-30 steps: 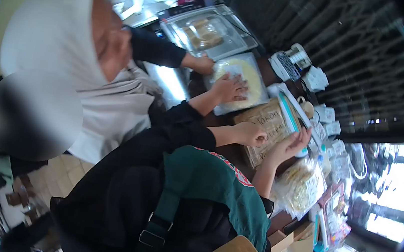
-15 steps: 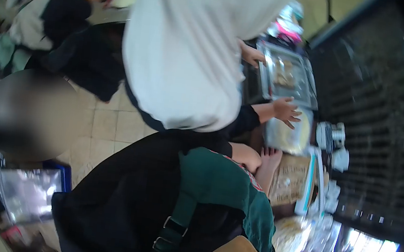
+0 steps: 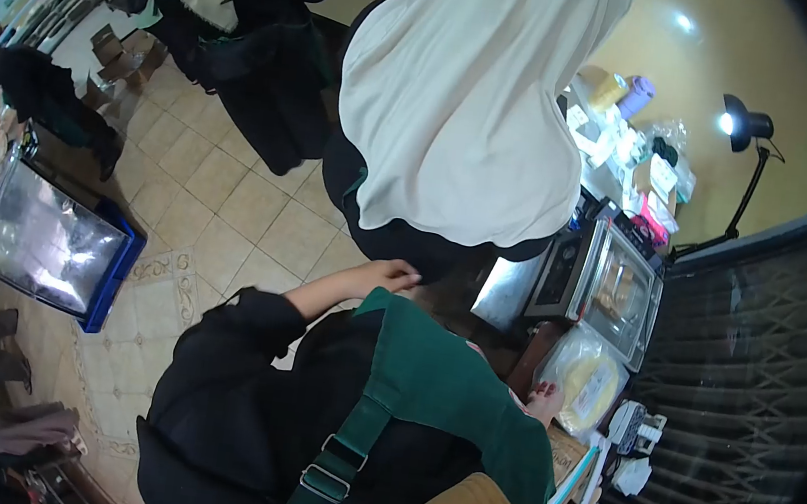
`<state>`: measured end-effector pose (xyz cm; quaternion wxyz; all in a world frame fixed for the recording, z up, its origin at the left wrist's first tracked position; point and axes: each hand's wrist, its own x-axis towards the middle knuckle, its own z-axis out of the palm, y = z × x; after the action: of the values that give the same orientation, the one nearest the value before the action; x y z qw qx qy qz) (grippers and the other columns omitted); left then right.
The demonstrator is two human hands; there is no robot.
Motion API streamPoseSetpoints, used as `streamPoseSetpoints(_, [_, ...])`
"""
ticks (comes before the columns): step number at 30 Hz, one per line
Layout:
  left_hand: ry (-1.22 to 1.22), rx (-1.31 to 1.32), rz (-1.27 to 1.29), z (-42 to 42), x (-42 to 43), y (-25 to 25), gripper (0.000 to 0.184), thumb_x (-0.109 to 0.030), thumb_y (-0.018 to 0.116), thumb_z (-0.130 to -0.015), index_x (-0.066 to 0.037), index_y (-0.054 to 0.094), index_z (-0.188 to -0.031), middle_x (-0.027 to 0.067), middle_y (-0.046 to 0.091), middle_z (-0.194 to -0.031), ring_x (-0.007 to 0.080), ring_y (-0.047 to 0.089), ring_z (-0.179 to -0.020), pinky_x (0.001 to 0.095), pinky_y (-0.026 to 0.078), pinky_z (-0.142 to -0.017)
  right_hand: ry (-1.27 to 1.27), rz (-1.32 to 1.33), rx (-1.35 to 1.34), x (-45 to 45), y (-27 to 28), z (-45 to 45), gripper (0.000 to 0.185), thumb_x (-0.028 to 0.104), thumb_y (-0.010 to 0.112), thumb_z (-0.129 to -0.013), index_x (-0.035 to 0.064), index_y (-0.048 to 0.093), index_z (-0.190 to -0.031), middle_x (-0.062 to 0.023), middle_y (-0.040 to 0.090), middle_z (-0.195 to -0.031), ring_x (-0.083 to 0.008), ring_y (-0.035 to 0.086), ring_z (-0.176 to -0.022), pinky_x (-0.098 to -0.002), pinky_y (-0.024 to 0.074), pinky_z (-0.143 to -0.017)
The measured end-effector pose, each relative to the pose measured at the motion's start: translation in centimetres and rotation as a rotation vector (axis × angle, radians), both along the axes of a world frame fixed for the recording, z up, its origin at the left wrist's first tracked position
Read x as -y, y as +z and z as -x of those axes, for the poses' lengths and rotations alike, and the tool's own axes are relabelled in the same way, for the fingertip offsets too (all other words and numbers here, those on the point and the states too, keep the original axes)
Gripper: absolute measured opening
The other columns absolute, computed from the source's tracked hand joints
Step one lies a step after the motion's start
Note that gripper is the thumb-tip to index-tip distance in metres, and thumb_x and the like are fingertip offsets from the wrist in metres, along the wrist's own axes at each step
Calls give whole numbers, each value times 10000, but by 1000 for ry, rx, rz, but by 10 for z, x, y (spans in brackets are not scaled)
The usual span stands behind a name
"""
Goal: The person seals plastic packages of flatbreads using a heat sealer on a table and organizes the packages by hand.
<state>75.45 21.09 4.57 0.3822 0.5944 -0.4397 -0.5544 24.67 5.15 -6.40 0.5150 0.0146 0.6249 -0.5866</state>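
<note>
My left hand [image 3: 388,278] hangs in the air beside the dark clothing of a co-worker in front of me, fingers loosely bent and nothing in them. At the counter, my right hand [image 3: 544,402] lies against the lower left edge of a clear plastic bag [image 3: 581,383] holding a pale round, flat item; its fingers look stretched out, partly hidden by my green apron [image 3: 456,359]. Above the bag stands a steel machine [image 3: 573,268] with a clear lid, a brownish item under it. A cardboard piece with writing [image 3: 567,459] sits below my right hand.
The co-worker in a white headscarf [image 3: 471,109] stands close, hands hidden. More people [image 3: 274,75] are at the upper left. A blue-framed bin with a clear cover [image 3: 58,235] stands on the tiled floor. A desk lamp [image 3: 746,125] and a folding metal gate [image 3: 739,394] line the right.
My left arm has swung away from the counter to the left. The view has shifted, and the co-worker's hands, earlier over the machine and bag, are out of sight.
</note>
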Motion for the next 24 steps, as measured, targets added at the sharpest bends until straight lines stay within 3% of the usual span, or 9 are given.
streamPoseSetpoints(8, [-203,379,163,8,18,33,562,-455,548,-921,-1,531,-1253,228,647,-1099,348,633,-1025,378,499,-864,36,203,-430,25,58,37,230,246,389,-932,94,501,-801,-45,487,-693,-170,488,-615,-277,447,-565])
streamPoseSetpoints(9, [-248,366,187,16,32,42,558,-448,543,-929,-2,523,-1263,226,637,-1121,340,624,-1045,380,494,-875,72,291,-672,34,63,53,412,355,359,-969,69,477,-696,-65,484,-650,-206,479,-552,-337,439,-522])
streamPoseSetpoints(11, [-368,333,239,28,61,56,549,-434,532,-943,-4,508,-1285,223,619,-1165,325,607,-1084,383,485,-897,173,260,-1269,44,120,67,253,198,401,-909,34,510,-752,-48,482,-688,-181,482,-650,-333,405,-587])
streamPoseSetpoints(13, [-463,260,303,39,87,81,542,-432,529,-946,-10,510,-1285,219,622,-1154,323,607,-1083,392,484,-897,212,366,-1401,48,171,77,391,307,417,-961,-18,617,-876,-80,541,-755,-216,512,-726,-350,437,-710])
streamPoseSetpoints(15, [-534,224,355,53,112,106,491,-392,534,-953,-14,526,-1267,183,630,-1144,292,618,-1055,373,480,-900,334,462,-1225,33,223,68,355,267,445,-1007,13,625,-1175,-25,549,-789,-131,512,-758,-284,443,-737])
streamPoseSetpoints(17, [-598,119,387,79,137,122,398,-287,556,-955,-17,544,-1247,163,619,-1168,275,602,-1073,361,463,-923,499,447,-1290,2,287,35,325,246,487,-996,-25,625,-1109,-22,565,-829,-121,523,-798,-272,437,-765])
streamPoseSetpoints(19, [-622,167,649,113,164,122,441,-291,590,-928,-23,530,-1273,141,666,-1041,215,658,-819,345,503,-733,513,496,-1385,-25,317,11,272,209,486,-985,-35,607,-988,-51,602,-889,-137,549,-866,-268,432,-803])
streamPoseSetpoints(21, [-718,106,736,148,179,148,475,-306,594,-933,-26,497,-1304,161,577,-1255,250,583,-1107,346,449,-926,729,488,-1487,-43,336,12,217,156,498,-955,-32,601,-988,-84,571,-859,-182,550,-851,-288,434,-782])
streamPoseSetpoints(24, [-877,107,842,209,195,169,663,-344,638,-899,-4,365,-1398,207,423,-1410,330,410,-1308,385,334,-1065,888,545,-1394,-73,354,3,150,93,497,-934,-44,559,-942,-90,547,-892,-201,531,-853,-305,431,-782])
